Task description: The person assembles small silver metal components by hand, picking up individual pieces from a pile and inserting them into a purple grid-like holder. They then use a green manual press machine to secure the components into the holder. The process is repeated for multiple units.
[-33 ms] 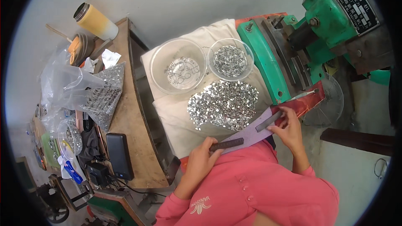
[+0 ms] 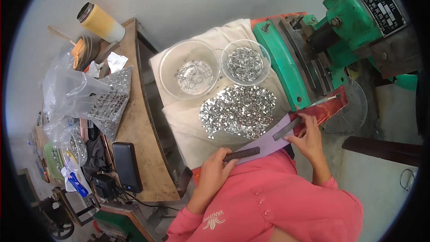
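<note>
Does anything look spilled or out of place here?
Possibly the heap of metal bits on the cloth: it lies loose while the big tub beyond it holds only a scattering. It's gathered in one patch, perhaps deliberately. The dark strip in your left hand and grey strip in your right hand show no obvious damage.

A pale grey, plain wall [image 2: 201, 4] rises behind everything, evenly lit, with soft shading low down. Against it on the left stands a worn brown wooden table [image 2: 145, 143], its edge bowed by the lens; just beside it is a worktop [image 2: 181, 127] draped in cream cloth. On the right, grey floor [image 2: 333, 145] shows near a whitish panel [image 2: 371, 183] topped by a dark reddish-brown beam [image 2: 380, 152]. The far right corner falls into shadow.
</note>
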`<action>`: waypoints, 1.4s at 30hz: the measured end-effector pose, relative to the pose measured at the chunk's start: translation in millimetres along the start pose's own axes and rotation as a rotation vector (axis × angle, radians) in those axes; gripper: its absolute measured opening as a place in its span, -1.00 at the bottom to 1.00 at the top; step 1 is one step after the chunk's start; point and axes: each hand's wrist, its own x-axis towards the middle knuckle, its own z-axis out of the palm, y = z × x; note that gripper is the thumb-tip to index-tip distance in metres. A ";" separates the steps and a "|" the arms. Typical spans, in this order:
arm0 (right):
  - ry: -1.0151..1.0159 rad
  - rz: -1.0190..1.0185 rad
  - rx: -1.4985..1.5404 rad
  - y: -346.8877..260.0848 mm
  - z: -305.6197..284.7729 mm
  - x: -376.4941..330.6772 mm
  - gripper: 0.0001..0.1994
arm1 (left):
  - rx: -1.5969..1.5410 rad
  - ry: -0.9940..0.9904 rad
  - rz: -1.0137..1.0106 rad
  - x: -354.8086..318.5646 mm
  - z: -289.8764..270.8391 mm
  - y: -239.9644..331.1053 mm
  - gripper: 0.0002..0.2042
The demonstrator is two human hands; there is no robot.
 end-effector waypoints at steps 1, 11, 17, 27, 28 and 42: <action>0.061 -0.068 -0.058 1.3 2.7 -0.2 -0.26 | 0.051 0.063 0.071 -2.2 3.1 -2.3 -0.78; 0.249 -0.205 -0.024 13.5 25.2 6.3 -0.51 | 0.382 0.245 0.383 0.6 19.8 -15.0 -0.72; 0.240 -0.320 0.083 2.4 21.9 2.2 -0.71 | 0.260 0.464 0.389 7.0 7.0 -22.6 -0.78; -0.077 -0.926 0.061 -99.8 75.0 31.0 -0.83 | 0.250 0.559 0.230 21.5 -10.2 -28.1 -0.83; -0.105 -0.932 0.043 -106.5 83.0 33.8 -0.85 | 0.261 0.563 0.249 22.7 -9.9 -28.1 -0.82; -0.084 -0.910 0.069 -106.1 87.9 23.9 -0.80 | 0.306 0.436 0.293 34.9 -20.6 -26.2 -0.87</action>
